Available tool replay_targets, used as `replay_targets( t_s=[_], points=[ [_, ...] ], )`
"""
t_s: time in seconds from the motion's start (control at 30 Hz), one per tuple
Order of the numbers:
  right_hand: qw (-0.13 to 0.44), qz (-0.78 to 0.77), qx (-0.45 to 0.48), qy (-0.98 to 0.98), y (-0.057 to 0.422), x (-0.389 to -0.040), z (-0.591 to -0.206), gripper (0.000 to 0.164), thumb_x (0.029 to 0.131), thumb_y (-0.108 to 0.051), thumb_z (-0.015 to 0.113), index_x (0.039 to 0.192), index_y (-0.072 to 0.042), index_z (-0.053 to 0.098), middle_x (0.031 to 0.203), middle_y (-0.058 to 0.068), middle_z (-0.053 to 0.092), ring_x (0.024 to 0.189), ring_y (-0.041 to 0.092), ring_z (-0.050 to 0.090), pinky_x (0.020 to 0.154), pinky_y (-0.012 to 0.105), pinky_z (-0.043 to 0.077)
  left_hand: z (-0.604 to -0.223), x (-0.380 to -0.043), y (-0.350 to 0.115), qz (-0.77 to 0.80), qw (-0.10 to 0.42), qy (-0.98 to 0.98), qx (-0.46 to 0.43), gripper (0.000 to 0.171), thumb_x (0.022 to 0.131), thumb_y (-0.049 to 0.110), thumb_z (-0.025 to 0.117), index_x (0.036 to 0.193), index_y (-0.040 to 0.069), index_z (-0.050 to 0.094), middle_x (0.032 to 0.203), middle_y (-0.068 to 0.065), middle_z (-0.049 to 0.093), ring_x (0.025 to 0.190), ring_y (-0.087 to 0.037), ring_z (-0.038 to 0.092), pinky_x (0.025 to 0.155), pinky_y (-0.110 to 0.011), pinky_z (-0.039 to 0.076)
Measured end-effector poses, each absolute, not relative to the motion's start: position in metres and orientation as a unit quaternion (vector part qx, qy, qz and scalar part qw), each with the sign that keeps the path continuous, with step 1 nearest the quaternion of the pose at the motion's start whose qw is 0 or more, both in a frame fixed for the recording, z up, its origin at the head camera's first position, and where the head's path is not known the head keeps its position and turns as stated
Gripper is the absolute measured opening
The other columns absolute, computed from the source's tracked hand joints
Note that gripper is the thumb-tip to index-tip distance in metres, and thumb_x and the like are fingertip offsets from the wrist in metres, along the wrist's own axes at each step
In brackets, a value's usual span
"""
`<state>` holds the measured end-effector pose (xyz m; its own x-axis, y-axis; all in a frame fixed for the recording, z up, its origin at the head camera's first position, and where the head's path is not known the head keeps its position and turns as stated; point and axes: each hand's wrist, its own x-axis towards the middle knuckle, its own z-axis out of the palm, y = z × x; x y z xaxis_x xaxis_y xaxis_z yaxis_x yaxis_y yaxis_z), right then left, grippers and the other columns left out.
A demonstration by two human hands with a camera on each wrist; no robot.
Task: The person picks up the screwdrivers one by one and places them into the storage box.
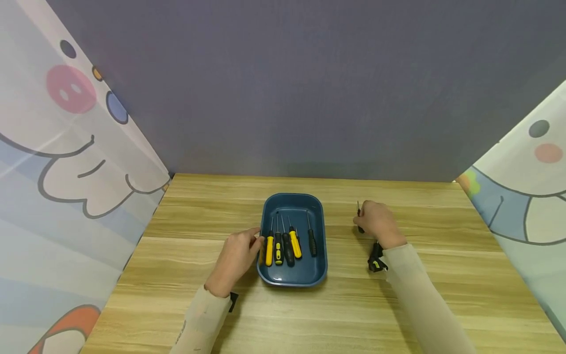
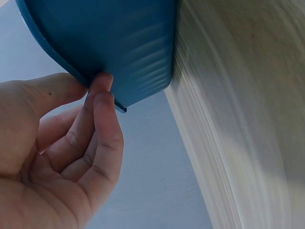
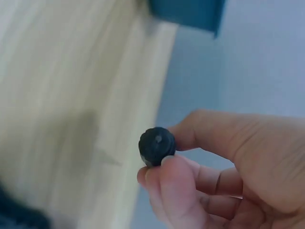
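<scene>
A blue tray (image 1: 292, 280) stands on the table with several screwdrivers lying in it, among them a yellow-handled screwdriver (image 1: 269, 250) and a black-handled screwdriver (image 1: 312, 243) apart at the right. At the tray's left side, my left hand (image 1: 236, 253) pinches the rim between thumb and fingers, as the left wrist view also shows. To the right of the tray, my right hand (image 1: 379, 222) holds a small screwdriver (image 1: 360, 227) by its black handle, its thin shaft pointing away from me. In the right wrist view the handle's round end (image 3: 157, 146) shows between thumb and fingers.
Beside my right wrist is a black object (image 1: 376, 258) with a yellow-green mark; what it is I cannot tell. The wooden table (image 1: 194, 221) ends at a grey panel (image 1: 309, 98) at the back, with cartoon-printed sheets at both sides.
</scene>
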<state>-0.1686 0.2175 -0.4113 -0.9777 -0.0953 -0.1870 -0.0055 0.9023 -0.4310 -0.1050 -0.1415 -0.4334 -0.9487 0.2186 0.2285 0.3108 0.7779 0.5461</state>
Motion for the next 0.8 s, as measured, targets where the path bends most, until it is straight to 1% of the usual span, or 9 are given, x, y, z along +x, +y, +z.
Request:
replay_targets(
  t_s=[0.17,0.3,0.4,0.5,0.6,0.7,0.8],
  points=[
    [0.092,-0.215,-0.050,0.971,0.195,-0.161,-0.390,0.033,0.094,-0.011,0.062,0.065,-0.013,0.046,0.054,-0.003,0.036,0.046,0.012,0.031,0.050,0.030,0.033,-0.434,-0.105,-0.142,-0.299,0.075,-0.941,-0.139,0.029,0.094,0.009,0.071,0.118,-0.007,0.069,0.077,-0.006,0.069,0.058,-0.007,0.053,0.050,-0.021,0.045],
    [0.088,-0.212,-0.070,0.971,0.175,-0.156,-0.378,0.033,0.094,-0.011,0.061,0.066,-0.012,0.045,0.055,-0.003,0.032,0.046,0.011,0.028,0.049,0.030,0.031,-0.434,-0.104,-0.142,-0.294,0.077,-0.943,-0.139,0.029,0.094,0.010,0.072,0.118,-0.005,0.070,0.078,-0.006,0.069,0.058,-0.007,0.053,0.051,-0.021,0.046],
    [0.079,-0.207,-0.085,0.971,0.159,-0.153,-0.373,0.029,0.093,-0.010,0.061,0.068,-0.011,0.047,0.057,-0.001,0.038,0.046,0.012,0.031,0.050,0.030,0.032,-0.434,-0.104,-0.143,-0.291,0.080,-0.943,-0.138,0.029,0.094,0.010,0.072,0.118,-0.005,0.070,0.079,-0.006,0.069,0.058,-0.007,0.053,0.051,-0.021,0.046],
    [0.071,-0.203,-0.096,0.972,0.141,-0.153,-0.370,0.020,0.092,-0.011,0.064,0.076,-0.009,0.053,0.063,0.002,0.049,0.049,0.014,0.041,0.051,0.030,0.037,-0.436,-0.105,-0.143,-0.290,0.080,-0.943,-0.138,0.029,0.094,0.010,0.072,0.118,-0.005,0.070,0.079,-0.006,0.069,0.058,-0.007,0.053,0.051,-0.021,0.046],
    [0.070,-0.199,-0.108,0.972,0.123,-0.154,-0.371,0.018,0.091,-0.013,0.068,0.079,-0.008,0.055,0.067,0.004,0.053,0.052,0.016,0.047,0.054,0.031,0.040,-0.436,-0.105,-0.143,-0.291,0.078,-0.944,-0.137,0.028,0.094,0.009,0.072,0.118,-0.005,0.070,0.078,-0.006,0.069,0.058,-0.007,0.053,0.051,-0.021,0.045],
    [0.073,-0.207,-0.114,0.969,0.106,-0.156,-0.373,0.019,0.090,-0.014,0.070,0.079,-0.008,0.055,0.067,0.004,0.053,0.053,0.017,0.050,0.053,0.030,0.041,-0.436,-0.104,-0.143,-0.290,0.076,-0.944,-0.135,0.028,0.094,0.009,0.071,0.118,-0.005,0.070,0.078,-0.005,0.069,0.058,-0.006,0.053,0.051,-0.021,0.045],
    [0.079,-0.207,-0.120,0.968,0.093,-0.159,-0.378,0.027,0.089,-0.013,0.070,0.069,-0.009,0.053,0.059,0.001,0.047,0.048,0.015,0.047,0.049,0.028,0.040,-0.436,-0.104,-0.142,-0.293,0.074,-0.944,-0.134,0.028,0.094,0.010,0.071,0.118,-0.005,0.070,0.078,-0.005,0.069,0.058,-0.007,0.053,0.051,-0.021,0.045]
  ],
)
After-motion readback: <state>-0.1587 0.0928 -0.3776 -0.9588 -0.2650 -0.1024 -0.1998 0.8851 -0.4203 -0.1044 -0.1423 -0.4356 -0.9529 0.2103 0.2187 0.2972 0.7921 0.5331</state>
